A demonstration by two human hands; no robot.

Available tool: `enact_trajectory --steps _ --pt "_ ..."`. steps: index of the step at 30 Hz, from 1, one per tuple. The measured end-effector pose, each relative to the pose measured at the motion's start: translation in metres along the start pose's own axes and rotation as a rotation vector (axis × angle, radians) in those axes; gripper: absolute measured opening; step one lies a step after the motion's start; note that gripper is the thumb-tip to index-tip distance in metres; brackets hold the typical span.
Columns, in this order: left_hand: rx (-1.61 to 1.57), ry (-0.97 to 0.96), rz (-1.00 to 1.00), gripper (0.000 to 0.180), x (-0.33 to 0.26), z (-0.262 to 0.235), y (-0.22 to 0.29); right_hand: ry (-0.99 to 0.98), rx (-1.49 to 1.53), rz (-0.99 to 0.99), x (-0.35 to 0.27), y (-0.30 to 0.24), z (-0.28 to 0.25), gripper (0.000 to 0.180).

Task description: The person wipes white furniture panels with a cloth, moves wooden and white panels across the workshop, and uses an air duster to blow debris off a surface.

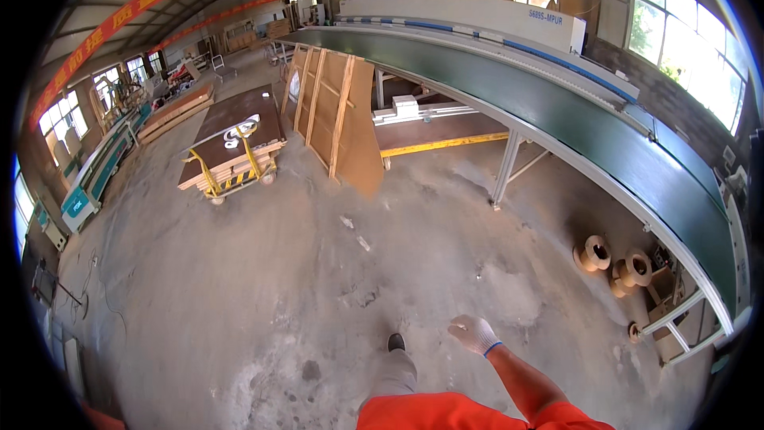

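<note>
My right hand (473, 333), in a white glove with a blue cuff, hangs low in front of me over the dusty concrete floor (263, 287). It holds nothing and its fingers are loosely curled and apart. My bare forearm and orange sleeve run down from it to the lower edge. My dark shoe (395, 342) and grey trouser leg show just left of the hand. My left hand is out of the picture; only a scrap of orange sleeve shows at the lower left edge.
A long green conveyor (557, 103) on white legs curves along the right. Beneath its near end lie cardboard spools (593, 253). Ahead, a framed wooden panel (338, 119) leans upright beside a low cart stacked with boards (235, 155). Machines line the left wall.
</note>
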State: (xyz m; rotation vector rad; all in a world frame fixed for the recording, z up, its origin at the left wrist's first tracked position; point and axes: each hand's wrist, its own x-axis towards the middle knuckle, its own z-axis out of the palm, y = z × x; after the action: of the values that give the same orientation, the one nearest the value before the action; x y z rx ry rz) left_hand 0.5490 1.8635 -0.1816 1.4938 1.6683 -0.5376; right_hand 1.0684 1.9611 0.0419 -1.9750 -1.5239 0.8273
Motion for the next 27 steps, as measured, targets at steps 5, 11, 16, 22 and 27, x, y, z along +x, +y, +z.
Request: enact_trajectory --steps 5,11,16,22,27 --pt "0.047 -0.020 0.015 0.051 0.125 -0.135 0.086 -0.105 -0.030 0.100 0.121 0.047 0.008 0.039" --pt "-0.069 0.247 0.284 0.053 0.305 -0.336 0.246 -0.061 0.335 0.457 0.241 0.007 -0.049 0.037" --pt "-0.848 0.383 0.549 0.045 0.346 -0.562 0.490 0.054 0.401 0.546 0.374 0.083 -0.045 0.030" --pt "-0.478 0.544 0.611 0.036 0.392 -0.649 0.569 0.065 0.563 0.562 0.585 0.071 -0.086 0.028" --pt "-0.120 0.167 0.110 0.038 0.510 -0.513 0.408 -0.154 0.276 0.366 0.788 -0.014 -0.144 0.027"
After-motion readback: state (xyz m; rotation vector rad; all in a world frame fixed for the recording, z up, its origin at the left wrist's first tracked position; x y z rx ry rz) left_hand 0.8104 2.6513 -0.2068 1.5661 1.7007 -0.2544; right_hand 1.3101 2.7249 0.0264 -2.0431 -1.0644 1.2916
